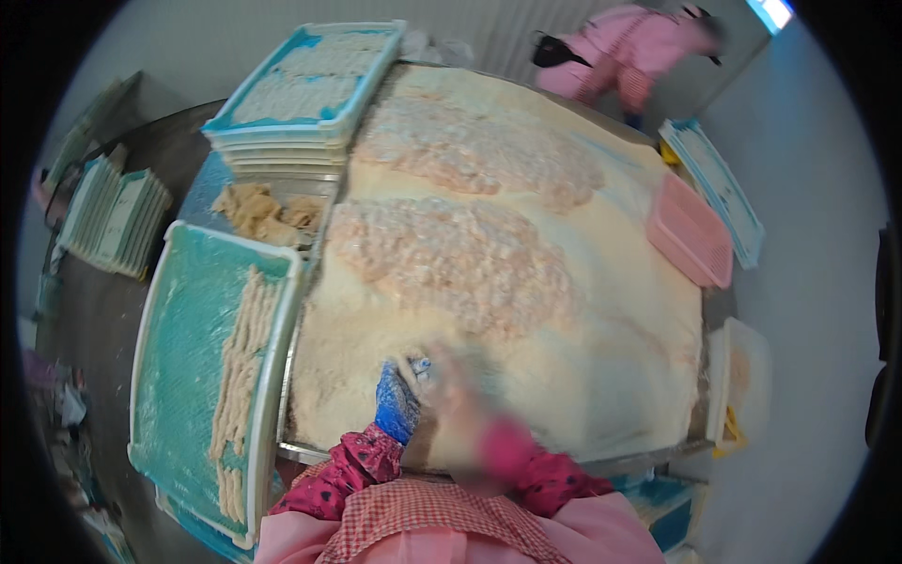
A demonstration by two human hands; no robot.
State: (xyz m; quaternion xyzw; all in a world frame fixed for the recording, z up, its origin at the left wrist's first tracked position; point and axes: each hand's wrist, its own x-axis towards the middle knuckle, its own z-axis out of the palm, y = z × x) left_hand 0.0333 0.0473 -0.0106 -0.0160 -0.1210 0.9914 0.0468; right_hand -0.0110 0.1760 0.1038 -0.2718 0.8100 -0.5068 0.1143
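My left hand (399, 402), in a blue glove dusted white, is closed on a pale, crumb-coated strip (410, 378) above the near part of the table. Close beside it on the right is my right hand (453, 393), smeared by motion, so its fingers cannot be made out. Both hands are over a layer of cream-coloured crumbs (362, 348). Beyond them lies a heap of wet, pinkish-white pieces of raw meat or fish (460, 258), with a second similar heap (479, 150) farther back. To the left, coated strips (242, 362) lie in rows in a tray lined with green (178, 320).
A stack of white trays (277, 155) stands at the back left, near a crumpled tan cloth (254, 211). At the right edge are a pink basket (691, 230) and a white tub (742, 376). Another person in pink (625, 52) bends beyond the table.
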